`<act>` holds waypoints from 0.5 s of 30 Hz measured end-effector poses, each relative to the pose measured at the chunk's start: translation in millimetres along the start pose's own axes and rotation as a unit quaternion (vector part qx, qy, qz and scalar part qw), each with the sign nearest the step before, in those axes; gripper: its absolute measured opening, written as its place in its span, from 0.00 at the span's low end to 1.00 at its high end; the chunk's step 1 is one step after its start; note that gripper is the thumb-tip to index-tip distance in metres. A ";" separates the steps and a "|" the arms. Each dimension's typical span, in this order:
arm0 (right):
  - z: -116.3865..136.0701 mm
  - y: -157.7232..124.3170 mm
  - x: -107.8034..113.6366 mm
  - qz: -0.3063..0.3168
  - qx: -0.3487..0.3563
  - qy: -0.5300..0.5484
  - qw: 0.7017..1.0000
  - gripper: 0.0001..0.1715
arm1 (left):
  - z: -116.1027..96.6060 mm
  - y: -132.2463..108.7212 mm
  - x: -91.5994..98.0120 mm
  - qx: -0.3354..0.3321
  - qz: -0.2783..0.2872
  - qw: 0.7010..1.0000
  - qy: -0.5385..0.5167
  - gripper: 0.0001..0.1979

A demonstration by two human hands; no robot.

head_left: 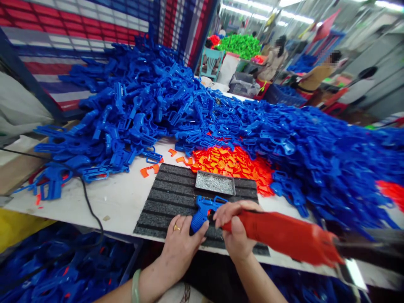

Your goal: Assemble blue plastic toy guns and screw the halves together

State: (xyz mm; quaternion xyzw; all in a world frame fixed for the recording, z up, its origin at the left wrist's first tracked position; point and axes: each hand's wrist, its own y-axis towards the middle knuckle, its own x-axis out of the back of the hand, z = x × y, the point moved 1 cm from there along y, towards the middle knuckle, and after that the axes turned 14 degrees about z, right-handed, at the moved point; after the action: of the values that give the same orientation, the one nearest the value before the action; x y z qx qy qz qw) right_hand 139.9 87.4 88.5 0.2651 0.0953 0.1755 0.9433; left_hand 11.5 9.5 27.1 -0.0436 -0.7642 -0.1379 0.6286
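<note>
Head view: the left hand (181, 246) grips a blue plastic toy pistol (203, 211) closely, holding it on a black ribbed mat (164, 214) on the white surface (104, 202), near a metal tray (215, 182); the right hand (235, 229) wraps around a red-wrapped tool (284, 237) at the pistol.
</note>
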 end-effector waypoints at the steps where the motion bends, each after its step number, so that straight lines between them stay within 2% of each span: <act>1: 1.7 -4.2 -1.1 -0.006 0.017 0.015 1.000 0.14 | -0.7 -0.6 -1.6 0.005 -0.007 1.000 0.006 0.21; 3: 1.6 -9.6 -3.3 -0.012 0.038 0.039 0.998 0.15 | -2.0 -1.2 -3.9 0.009 -0.017 1.000 0.016 0.20; 6: -2.4 -10.8 -5.5 -0.007 0.029 0.040 0.999 0.14 | -3.1 -0.6 -4.9 0.008 -0.018 1.000 0.019 0.19; 10: -3.0 -6.4 -7.1 0.033 0.011 0.001 0.999 0.14 | -3.0 0.5 -3.7 0.007 -0.019 1.000 0.021 0.16; 13: 0.7 -3.2 -8.4 0.074 0.037 0.001 0.997 0.13 | -2.8 0.2 -3.2 0.007 -0.012 1.000 0.016 0.16; 15: 3.5 -3.3 -9.5 0.078 0.052 0.012 0.996 0.13 | -2.7 -0.6 -3.0 0.009 -0.013 1.000 0.005 0.15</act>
State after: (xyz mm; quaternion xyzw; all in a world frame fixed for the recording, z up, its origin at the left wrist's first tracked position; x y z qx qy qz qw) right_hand 133.1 79.5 90.6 0.3184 0.0947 0.2463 0.9105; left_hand 14.6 8.5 24.5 -0.0277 -0.7624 -0.1397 0.6312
